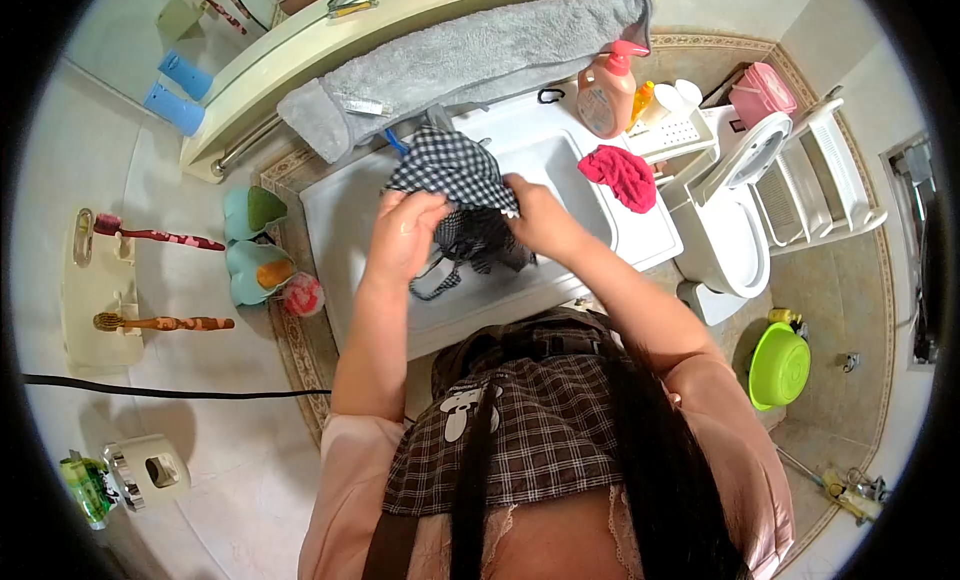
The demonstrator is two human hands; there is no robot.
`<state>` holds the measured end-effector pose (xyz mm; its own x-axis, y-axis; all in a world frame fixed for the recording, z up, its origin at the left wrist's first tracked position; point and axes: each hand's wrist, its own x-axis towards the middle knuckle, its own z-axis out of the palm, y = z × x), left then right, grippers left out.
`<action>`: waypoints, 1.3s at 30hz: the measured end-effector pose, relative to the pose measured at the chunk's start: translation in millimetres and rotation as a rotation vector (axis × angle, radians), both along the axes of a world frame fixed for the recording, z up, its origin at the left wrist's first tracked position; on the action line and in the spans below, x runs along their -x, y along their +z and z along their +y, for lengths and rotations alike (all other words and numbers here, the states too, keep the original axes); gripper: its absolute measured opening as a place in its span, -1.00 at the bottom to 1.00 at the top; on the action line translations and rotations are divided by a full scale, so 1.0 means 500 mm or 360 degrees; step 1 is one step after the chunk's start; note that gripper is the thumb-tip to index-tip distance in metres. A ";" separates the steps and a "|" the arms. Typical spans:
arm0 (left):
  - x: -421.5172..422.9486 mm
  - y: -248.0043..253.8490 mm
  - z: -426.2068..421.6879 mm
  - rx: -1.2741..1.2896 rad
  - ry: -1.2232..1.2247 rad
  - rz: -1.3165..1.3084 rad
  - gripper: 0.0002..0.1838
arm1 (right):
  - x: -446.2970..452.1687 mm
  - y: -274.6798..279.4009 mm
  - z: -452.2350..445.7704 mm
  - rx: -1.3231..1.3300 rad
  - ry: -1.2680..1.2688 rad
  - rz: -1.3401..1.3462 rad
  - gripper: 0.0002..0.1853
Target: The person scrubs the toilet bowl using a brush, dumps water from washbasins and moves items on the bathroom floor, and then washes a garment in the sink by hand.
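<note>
Over the white sink (340, 225) I hold up a black-and-white checked cloth garment (455, 165). Darker, bunched fabric (480, 240) and a thin checked strap hang below it toward the basin. My left hand (405, 230) pinches the garment's lower left edge, fingers closed. On the other side, my right hand (540, 215) grips its lower right edge. The cloth covers most of the faucet. A crumpled red cloth (622, 177) lies on the sink's right rim.
A pump bottle (605, 95) stands at the sink's back right, near the toilet (735, 240). Behind the sink, a grey towel (450, 60) hangs along the shelf. Toothbrushes (165, 236) and teal holders (250, 270) are mounted on the left wall. A green basin (780, 368) sits at right.
</note>
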<state>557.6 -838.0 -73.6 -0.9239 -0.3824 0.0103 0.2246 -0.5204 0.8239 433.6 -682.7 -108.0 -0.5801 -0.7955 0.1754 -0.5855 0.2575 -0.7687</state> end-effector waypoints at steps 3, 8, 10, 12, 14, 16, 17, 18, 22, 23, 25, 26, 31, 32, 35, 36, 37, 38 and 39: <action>-0.024 -0.018 -0.048 0.1607 0.0459 -0.0822 -0.72 | 0.031 0.063 0.014 0.0110 0.0048 0.0036 -0.61; -0.029 0.027 -0.052 0.2180 0.0854 -0.1110 -0.63 | 0.013 0.181 -0.008 0.0430 0.0150 -0.0049 -0.61; -0.041 -0.080 -0.039 0.2412 0.1583 -0.0758 -0.77 | -0.026 0.206 -0.025 0.0609 0.0341 -0.0118 -0.59; -0.033 -0.165 0.028 0.1424 0.1451 -0.0452 -0.45 | -0.077 0.175 -0.048 0.0725 0.0552 -0.0115 -0.65; -0.035 -0.204 0.038 0.1516 0.1352 -0.0490 -0.45 | -0.130 0.112 -0.051 0.0429 0.0950 -0.0275 -0.63; -0.100 -0.244 0.022 0.1673 0.1154 -0.0572 -0.45 | -0.173 0.063 -0.032 0.0199 0.1235 -0.0302 -0.50; -0.101 -0.258 0.009 0.1747 0.1065 -0.0601 -0.44 | -0.185 0.040 -0.020 0.0150 0.1280 -0.0315 -0.49; -0.088 -0.279 0.013 0.1821 0.0976 -0.0631 -0.44 | -0.184 0.019 -0.014 0.0101 0.1326 -0.0327 -0.48; -0.042 -0.351 -0.021 0.2114 0.0516 -0.0762 -0.44 | -0.146 -0.065 0.006 0.0333 0.1406 -0.0556 -0.41; -0.034 -0.368 -0.040 0.2181 0.0399 -0.0791 -0.43 | -0.127 -0.067 0.017 0.0200 0.1325 -0.0801 -0.41; -0.027 -0.410 -0.035 0.2306 0.0150 -0.0854 -0.43 | -0.091 -0.069 0.040 -0.0257 0.1017 -0.1359 -0.41; -0.030 -0.431 -0.028 0.2367 0.0019 -0.0881 -0.43 | -0.082 -0.090 0.050 0.0019 0.0816 -0.1203 -0.49; 0.021 -0.399 0.007 0.2557 -0.0331 -0.0975 -0.43 | -0.059 -0.135 0.067 0.0269 0.0079 -0.1506 -0.77; 0.020 -0.375 0.022 0.2589 -0.0362 -0.1002 -0.43 | -0.058 -0.135 0.064 0.0073 0.0019 -0.1514 -0.72; 0.036 -0.300 0.084 0.2688 -0.0455 -0.1079 -0.43 | -0.085 -0.153 0.043 0.0055 -0.0091 -0.1205 -0.48; 0.044 -0.273 0.100 0.2722 -0.0486 -0.1102 -0.43 | -0.089 -0.166 0.040 0.0065 -0.0157 -0.1143 -0.48; 0.060 -0.245 0.101 0.2754 -0.0516 -0.1126 -0.43 | -0.080 -0.116 0.047 -0.0069 -0.0146 -0.0939 -0.57; 0.056 -0.216 0.106 0.2786 -0.0542 -0.1149 -0.43 | -0.072 -0.106 0.055 -0.0067 -0.0162 -0.0943 -0.57; 0.070 -0.189 0.115 0.2815 -0.0565 -0.1173 -0.42 | -0.066 -0.100 0.063 -0.0091 -0.0127 -0.1003 -0.57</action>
<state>522.4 -780.3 -168.2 -0.9468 -0.2017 -0.2508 -0.2652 0.9304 0.2530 466.6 -651.3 -157.8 -0.6162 -0.7433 -0.2602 -0.0027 0.3324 -0.9431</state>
